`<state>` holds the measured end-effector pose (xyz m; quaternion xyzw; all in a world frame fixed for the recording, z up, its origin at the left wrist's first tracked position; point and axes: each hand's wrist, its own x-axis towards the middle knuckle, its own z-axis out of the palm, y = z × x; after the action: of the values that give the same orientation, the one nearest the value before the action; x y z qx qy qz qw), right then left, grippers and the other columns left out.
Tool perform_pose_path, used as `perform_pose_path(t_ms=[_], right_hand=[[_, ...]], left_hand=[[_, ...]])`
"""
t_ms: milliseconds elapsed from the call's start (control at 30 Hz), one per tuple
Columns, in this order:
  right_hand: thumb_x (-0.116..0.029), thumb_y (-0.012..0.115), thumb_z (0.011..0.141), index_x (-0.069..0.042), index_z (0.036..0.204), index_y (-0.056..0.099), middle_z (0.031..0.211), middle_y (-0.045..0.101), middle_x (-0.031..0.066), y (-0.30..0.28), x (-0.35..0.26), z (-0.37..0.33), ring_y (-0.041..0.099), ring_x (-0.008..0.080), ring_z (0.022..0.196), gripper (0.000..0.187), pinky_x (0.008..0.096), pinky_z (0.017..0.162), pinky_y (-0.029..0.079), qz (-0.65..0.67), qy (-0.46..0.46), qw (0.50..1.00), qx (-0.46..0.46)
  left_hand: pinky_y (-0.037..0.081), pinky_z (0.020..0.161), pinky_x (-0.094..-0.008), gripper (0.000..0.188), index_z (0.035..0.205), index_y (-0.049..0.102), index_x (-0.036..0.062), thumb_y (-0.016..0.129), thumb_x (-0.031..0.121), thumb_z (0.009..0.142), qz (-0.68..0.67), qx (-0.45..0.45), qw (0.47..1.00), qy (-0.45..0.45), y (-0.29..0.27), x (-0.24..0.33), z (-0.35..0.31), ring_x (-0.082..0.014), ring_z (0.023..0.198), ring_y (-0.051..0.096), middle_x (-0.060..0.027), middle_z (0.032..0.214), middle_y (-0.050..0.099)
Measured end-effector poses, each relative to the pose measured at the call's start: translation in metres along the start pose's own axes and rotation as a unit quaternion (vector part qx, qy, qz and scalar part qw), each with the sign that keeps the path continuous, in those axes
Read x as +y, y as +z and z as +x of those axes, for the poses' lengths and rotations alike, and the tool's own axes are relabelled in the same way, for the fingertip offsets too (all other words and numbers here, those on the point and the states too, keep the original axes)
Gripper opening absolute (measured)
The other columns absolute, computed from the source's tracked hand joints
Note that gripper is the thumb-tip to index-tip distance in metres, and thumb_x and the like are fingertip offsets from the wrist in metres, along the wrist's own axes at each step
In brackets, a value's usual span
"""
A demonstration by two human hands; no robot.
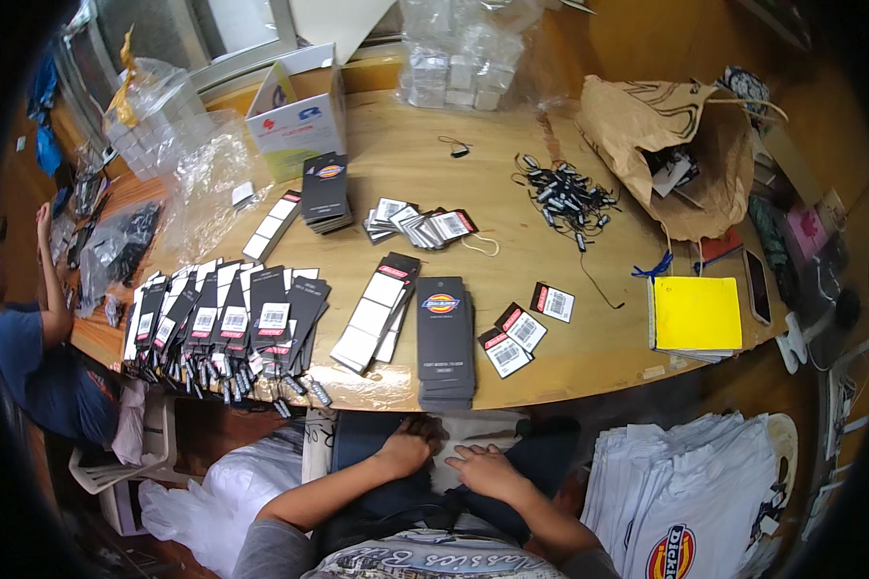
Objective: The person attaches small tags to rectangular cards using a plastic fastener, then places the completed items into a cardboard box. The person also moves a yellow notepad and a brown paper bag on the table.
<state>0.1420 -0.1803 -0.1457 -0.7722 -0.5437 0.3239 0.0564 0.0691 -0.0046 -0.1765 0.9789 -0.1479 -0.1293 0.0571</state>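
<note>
Both my hands rest in my lap below the table's front edge. My left hand (410,447) lies on my thigh with its fingers loosely laid down and nothing visible in them. Beside it, my right hand (485,471) rests on pale cloth (468,431) with its fingers stretched toward the left one. Nearest above them on the table stands a stack of black hang tags (446,338). To its left lie long tags with white labels (370,323); to its right, three small barcode tags (517,331) are fanned out.
Many strung tags (227,314) overlap at the front left edge. Farther back are a black cord pile (567,196), a brown paper bag (647,116) and an upright box (299,111). A yellow pad (697,314) lies right. White bags (676,482) stand below; another person (48,357) sits left.
</note>
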Motion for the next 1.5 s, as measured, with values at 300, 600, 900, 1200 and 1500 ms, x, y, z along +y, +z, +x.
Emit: perform_pose_path(t_ms=[300,600,900,1200,1500], right_hand=[[-0.022,0.053,0.077,-0.005,0.097,0.056,0.094,0.056,0.0121,-0.077,0.034,-0.104,0.053,0.0270,0.089,0.027,0.0346,0.074,0.042,0.205,-0.171,0.960,0.079],[-0.002,0.051,0.077,0.003,0.089,0.056,0.078,0.057,0.0056,-0.257,0.054,-0.247,0.054,0.0113,0.071,0.014,0.0219,0.067,0.042,0.190,0.109,0.710,0.669],[-0.002,0.057,0.069,0.002,0.081,0.059,0.072,0.059,0.0095,-0.310,0.040,-0.189,0.056,0.0149,0.067,0.013,0.0240,0.061,0.043,0.081,0.051,0.825,0.557],[-0.014,0.058,0.069,-0.007,0.095,0.056,0.085,0.058,0.0129,-0.358,0.017,-0.082,0.056,0.0274,0.078,0.027,0.0364,0.068,0.044,-0.146,-0.043,0.963,0.221],[-0.011,0.057,0.071,-0.019,0.122,0.033,0.081,0.057,0.0183,-0.423,-0.040,0.144,0.055,0.0333,0.074,0.057,0.0422,0.064,0.042,-0.203,-0.006,0.915,0.348]], left_hand=[[0.032,0.089,-0.0413,0.042,0.112,0.045,0.0090,0.049,0.032,0.078,-0.065,-0.136,0.984,0.097,-0.049,0.028,-0.006,-0.0267,0.105,0.045,-0.0124,0.112,0.048],[0.033,0.089,-0.0391,0.040,0.119,0.039,0.0110,0.042,0.030,0.084,-0.201,-0.076,0.952,0.220,-0.172,0.036,-0.040,-0.0271,0.104,0.045,-0.0109,0.115,0.045],[0.035,0.087,-0.0348,0.040,0.122,0.037,0.0111,0.042,0.026,0.085,-0.283,-0.026,0.938,0.199,-0.210,0.019,-0.077,-0.0261,0.104,0.045,-0.0108,0.115,0.045],[0.035,0.088,-0.0341,0.037,0.118,0.042,0.0049,0.047,0.020,0.084,-0.378,0.036,0.904,0.198,-0.244,-0.011,-0.124,-0.0256,0.104,0.044,-0.0121,0.116,0.045],[0.042,0.076,-0.0361,0.045,0.110,0.047,0.0120,0.058,0.002,0.067,-0.031,0.350,0.913,-0.209,-0.346,-0.142,-0.081,-0.0313,0.088,0.052,-0.0159,0.094,0.053]])
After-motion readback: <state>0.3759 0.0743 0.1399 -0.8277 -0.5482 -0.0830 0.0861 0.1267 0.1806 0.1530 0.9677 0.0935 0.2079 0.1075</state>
